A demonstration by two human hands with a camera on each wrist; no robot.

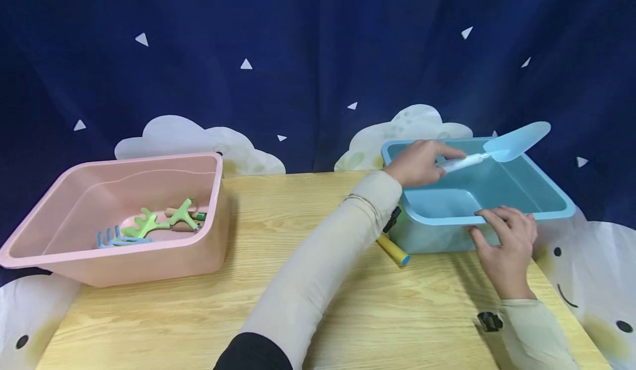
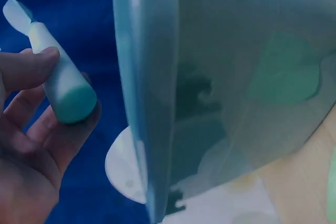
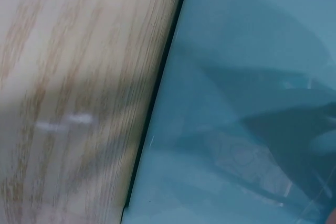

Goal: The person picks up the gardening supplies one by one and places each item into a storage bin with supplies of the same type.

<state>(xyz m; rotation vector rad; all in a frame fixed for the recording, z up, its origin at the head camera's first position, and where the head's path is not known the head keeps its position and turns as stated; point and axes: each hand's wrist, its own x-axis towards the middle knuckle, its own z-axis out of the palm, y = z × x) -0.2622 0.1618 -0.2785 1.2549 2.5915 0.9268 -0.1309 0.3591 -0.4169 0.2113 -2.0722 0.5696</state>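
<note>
My left hand (image 1: pixel 422 163) holds a light-blue toy shovel (image 1: pixel 519 141) by its pale handle, above the left side of a blue plastic tub (image 1: pixel 497 220). The blade points up and to the right, over the tub's far edge. In the left wrist view, the thumb and fingers pinch the handle (image 2: pixel 60 72) near its teal end. At the tub's front rim, my right hand (image 1: pixel 509 243) has its fingers over the edge and its thumb against the outside. The right wrist view shows mostly the tub's wall (image 3: pixel 210 103); only a sliver of hand appears.
A pink tub (image 1: pixel 149 259) stands at the left, holding a blue rake (image 1: pixel 121 241), green forked tools (image 1: pixel 146 223) and wooden-looking handles. A yellow stick with a blue end (image 1: pixel 393 250) lies on the wooden table (image 1: pixel 278 237) against the blue tub. A dark blue curtain (image 1: pixel 298 55) hangs behind.
</note>
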